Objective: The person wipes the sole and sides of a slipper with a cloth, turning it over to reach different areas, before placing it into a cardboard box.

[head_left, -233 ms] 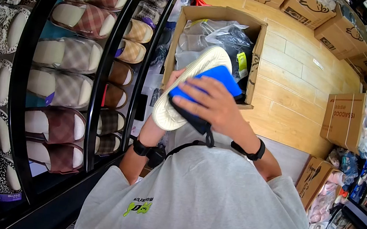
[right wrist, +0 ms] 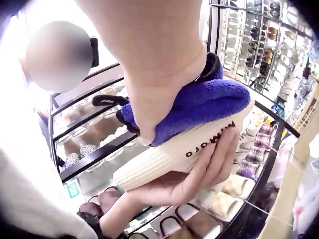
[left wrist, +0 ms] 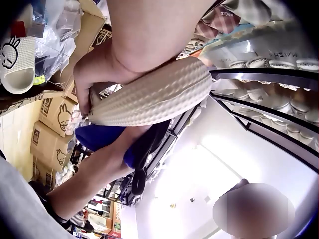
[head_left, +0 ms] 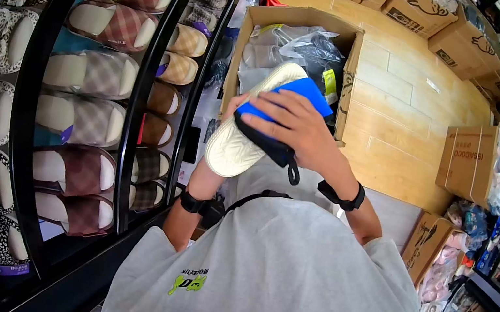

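A cream slipper (head_left: 234,151) is tilted in front of the person, its patterned sole facing up in the head view. The left hand (right wrist: 199,172) grips it from beneath, fingers curled along the lettered side in the right wrist view. On the sole lies a blue cloth (head_left: 307,93) with a black part and a black loop (head_left: 293,173). The right hand (head_left: 294,127) holds this cloth, its fingers bent over the top and pressing it to the slipper. In the left wrist view the slipper (left wrist: 154,94) hides part of the cloth (left wrist: 99,137).
An open cardboard box (head_left: 351,74) with bagged slippers stands just beyond the hands. Racks of slippers (head_left: 93,73) with black rails (head_left: 139,104) line the left side. Several cartons (head_left: 467,43) stand at the back, others (head_left: 467,162) on the right, beside wooden flooring (head_left: 393,127).
The right hand and cloth have shifted slightly toward the right on the sole. The slipper has turned a little, with its lower end more to the left.
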`<state>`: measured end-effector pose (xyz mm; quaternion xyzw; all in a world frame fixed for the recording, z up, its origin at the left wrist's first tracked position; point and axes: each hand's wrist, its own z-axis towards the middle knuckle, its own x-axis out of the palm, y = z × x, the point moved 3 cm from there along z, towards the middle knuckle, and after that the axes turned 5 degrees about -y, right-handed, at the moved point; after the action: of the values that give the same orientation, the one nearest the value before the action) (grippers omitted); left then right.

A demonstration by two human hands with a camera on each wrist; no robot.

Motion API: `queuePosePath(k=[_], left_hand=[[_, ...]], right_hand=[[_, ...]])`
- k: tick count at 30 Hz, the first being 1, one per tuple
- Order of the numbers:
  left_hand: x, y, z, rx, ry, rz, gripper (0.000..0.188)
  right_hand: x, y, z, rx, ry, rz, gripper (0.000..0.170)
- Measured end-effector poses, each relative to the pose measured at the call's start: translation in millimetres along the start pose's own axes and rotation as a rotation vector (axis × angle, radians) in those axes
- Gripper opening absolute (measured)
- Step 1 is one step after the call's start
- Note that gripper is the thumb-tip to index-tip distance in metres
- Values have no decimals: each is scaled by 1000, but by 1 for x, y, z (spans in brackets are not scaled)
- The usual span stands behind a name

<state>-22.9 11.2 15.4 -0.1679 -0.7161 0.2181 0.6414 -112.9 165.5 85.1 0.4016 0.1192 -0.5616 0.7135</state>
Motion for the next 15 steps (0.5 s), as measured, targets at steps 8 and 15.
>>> queuePosePath(k=[8, 15], left_hand=[[-51, -7, 9, 53, -226, 522, 39], [-22, -12, 0, 120, -172, 632, 45]], right_hand=[[12, 17, 1, -189, 3, 28, 59], [0, 3, 4, 1, 44, -37, 67]])
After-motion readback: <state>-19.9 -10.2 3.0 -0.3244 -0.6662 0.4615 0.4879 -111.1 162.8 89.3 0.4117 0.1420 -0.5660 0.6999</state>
